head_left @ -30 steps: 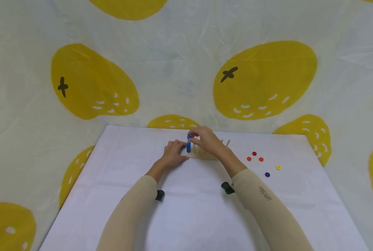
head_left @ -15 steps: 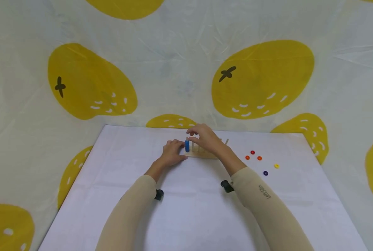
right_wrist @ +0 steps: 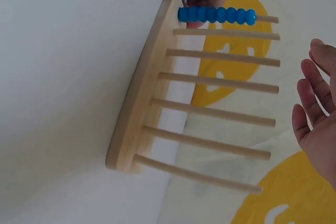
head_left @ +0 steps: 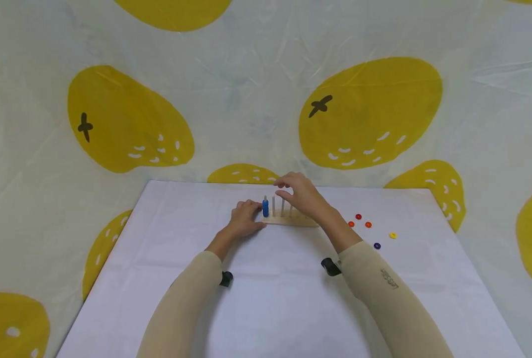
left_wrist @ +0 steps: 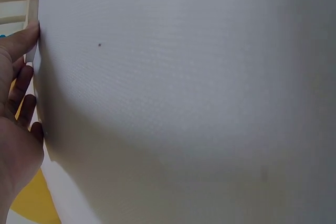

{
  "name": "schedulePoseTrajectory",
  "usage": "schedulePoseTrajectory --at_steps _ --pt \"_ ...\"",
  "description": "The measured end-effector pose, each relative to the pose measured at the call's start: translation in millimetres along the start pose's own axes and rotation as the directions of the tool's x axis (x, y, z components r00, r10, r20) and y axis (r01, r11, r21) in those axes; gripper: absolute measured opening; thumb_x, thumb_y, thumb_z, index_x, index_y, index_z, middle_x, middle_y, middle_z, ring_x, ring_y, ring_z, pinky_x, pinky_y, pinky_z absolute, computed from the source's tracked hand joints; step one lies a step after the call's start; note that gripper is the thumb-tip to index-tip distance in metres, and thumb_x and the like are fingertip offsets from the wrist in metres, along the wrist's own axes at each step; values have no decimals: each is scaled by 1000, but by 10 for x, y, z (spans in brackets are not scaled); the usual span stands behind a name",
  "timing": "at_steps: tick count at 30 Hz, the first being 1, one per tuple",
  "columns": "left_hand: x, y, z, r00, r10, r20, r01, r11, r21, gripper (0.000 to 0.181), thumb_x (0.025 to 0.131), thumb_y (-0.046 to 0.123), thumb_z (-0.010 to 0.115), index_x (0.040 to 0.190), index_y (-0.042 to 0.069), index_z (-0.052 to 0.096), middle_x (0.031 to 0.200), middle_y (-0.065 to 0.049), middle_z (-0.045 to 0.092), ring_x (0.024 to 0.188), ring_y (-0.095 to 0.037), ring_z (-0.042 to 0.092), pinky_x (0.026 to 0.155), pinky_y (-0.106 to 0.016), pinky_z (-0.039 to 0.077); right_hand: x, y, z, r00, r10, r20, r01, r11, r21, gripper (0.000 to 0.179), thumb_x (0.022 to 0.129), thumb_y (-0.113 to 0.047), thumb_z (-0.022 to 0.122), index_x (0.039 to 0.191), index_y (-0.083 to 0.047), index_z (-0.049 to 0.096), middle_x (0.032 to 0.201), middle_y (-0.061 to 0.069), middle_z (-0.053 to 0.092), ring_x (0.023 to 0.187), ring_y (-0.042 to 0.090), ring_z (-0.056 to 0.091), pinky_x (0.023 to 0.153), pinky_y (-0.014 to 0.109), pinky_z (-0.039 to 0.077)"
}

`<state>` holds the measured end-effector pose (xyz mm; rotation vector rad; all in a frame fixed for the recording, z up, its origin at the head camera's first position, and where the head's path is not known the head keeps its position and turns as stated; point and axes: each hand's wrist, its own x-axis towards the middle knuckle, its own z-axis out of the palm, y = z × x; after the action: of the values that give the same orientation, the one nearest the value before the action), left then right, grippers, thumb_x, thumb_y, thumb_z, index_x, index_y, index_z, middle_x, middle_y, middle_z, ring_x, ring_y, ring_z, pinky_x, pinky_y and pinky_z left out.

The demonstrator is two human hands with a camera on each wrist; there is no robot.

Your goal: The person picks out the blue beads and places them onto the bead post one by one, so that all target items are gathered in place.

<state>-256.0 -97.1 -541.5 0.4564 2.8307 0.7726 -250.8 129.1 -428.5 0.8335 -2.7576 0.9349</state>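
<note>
A wooden peg stand [head_left: 289, 220] lies near the table's far edge, with several upright pegs on its long base. Blue beads [right_wrist: 218, 15] are stacked on the leftmost peg, whose tip shows above them. The other pegs are bare in the right wrist view. My left hand [head_left: 244, 219] holds the stand's left end, thumb at the front edge and fingers behind. My right hand [head_left: 305, 198] hovers above the pegs, fingers loosely bent and apart from the thumb, with nothing between them.
Loose beads lie to the right of the stand: a red one [head_left: 358, 217], two orange ones, one of them an orange bead [head_left: 368, 224], a yellow one [head_left: 393, 235] and a dark purple one [head_left: 377, 246]. A patterned cloth [head_left: 266, 129] hangs behind the table.
A second ago my right hand held a blue bead at the leftmost peg's top. It has let go and moved right, off that peg. My left hand stays at the stand.
</note>
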Motion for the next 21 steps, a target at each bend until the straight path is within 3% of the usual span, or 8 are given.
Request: schedulePoseTrajectory --at_steps 6,11,15,21 --pt "6 -105 -32 1000 -5 21 7 998 -61 72 87 33 85 149 14 53 145 -7 57 136 -27 47 117 -48 35 -154 17 -216 998 28 -62 -29 999 -23 28 97 -17 73 123 -6 72 120 12 68 111 31 60 100 47 51" --pt "-99 -102 -257 1000 -13 11 14 993 -117 73 88 31 83 151 15 49 145 -8 55 135 -28 50 117 -46 39 -298 94 -450 991 17 -134 -25 998 -53 27 95 -12 75 121 -3 71 121 15 68 118 36 58 104 52 47" --pt "-229 -96 -480 1000 13 -27 -15 997 -76 70 92 35 80 151 14 49 147 -10 53 136 -30 50 117 -47 40 -465 194 -621 983 0 -185 -18 995 -93 27 93 -10 76 119 -2 71 120 16 68 119 38 57 105 55 45" --pt "-457 -68 -773 996 47 -75 -43 997 62 69 96 42 73 152 12 48 153 -14 48 139 -35 49 116 -53 39 -717 342 -796 976 -23 -218 -20 981 -191 28 91 -6 78 118 -2 71 116 18 67 114 38 56 99 55 47"
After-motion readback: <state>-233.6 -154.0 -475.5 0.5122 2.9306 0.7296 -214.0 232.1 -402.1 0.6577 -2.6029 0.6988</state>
